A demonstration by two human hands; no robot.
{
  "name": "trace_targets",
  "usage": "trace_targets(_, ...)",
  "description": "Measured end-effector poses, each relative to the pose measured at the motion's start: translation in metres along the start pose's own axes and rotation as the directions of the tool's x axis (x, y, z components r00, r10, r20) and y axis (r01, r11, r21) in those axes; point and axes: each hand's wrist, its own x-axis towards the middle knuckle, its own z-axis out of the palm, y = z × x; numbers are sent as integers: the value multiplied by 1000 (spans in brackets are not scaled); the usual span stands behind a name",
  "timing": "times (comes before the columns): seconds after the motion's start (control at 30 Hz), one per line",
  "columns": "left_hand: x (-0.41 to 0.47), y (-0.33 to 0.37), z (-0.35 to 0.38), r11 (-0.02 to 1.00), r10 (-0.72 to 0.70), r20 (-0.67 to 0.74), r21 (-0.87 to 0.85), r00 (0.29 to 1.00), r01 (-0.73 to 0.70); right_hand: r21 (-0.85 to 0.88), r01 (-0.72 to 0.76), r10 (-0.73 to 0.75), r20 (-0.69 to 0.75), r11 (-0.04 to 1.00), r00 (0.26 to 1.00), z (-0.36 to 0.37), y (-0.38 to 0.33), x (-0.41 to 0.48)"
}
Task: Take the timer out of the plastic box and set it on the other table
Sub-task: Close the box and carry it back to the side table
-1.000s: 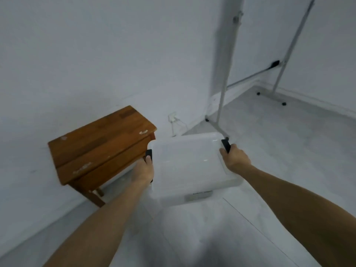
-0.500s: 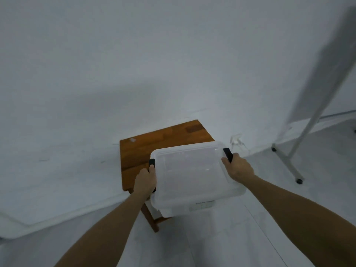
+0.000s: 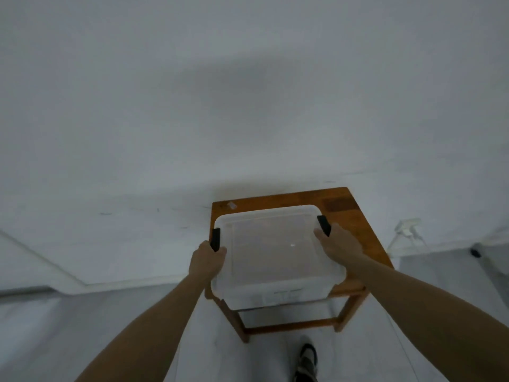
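Low in the center of the frame, the left hand (image 3: 207, 260) and right hand (image 3: 338, 244) grip the 2 sides of the lidded plastic box (image 3: 275, 252) above the wooden table (image 3: 366, 241). No timer shows through the cloudy lid.

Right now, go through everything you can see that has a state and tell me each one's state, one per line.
plastic box: lid on, held above the wooden table, whether it touches cannot be told
black latches: down against the lid, one at each side
left hand: gripping the box's left side
right hand: gripping the box's right side
wooden table: upright against the wall
timer: not visible through the cloudy lid
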Motion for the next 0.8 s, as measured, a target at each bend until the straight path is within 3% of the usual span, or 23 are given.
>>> trace_targets(0.33,117,36,-7,994,-107,-35,-22,994,106,-108,111,-94,144,988,985,23,-55,150)
trace_targets(0.57,159,26,1,992,-125,35,-29,992,126,-177,70,-43,150,982,988,45,-68,179)
trace_targets(0.8,184,15,3,999,-38,90,4,995,38,-160,1,11,72,987,997,59,-65,174)
